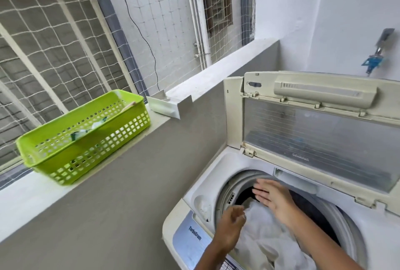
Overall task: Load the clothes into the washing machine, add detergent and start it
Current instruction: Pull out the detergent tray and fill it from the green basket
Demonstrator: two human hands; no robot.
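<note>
A white top-loading washing machine (203,187) stands at the lower right with its lid (313,127) folded up. A white cloth (266,233) fills the front of the drum, with dark clothes behind it. My left hand (229,226) is at the drum's left rim, its fingers curled at the edge of the white cloth. My right hand (272,198) hovers flat over the drum with its fingers spread and nothing in it. A white detergent drawer (166,105) lies on the ledge.
A green plastic basket (86,137) with small items in it sits on the white ledge (216,64) to the left. A grey low wall runs beside the machine. Netting covers the opening above. A blue tap (374,62) is on the right wall.
</note>
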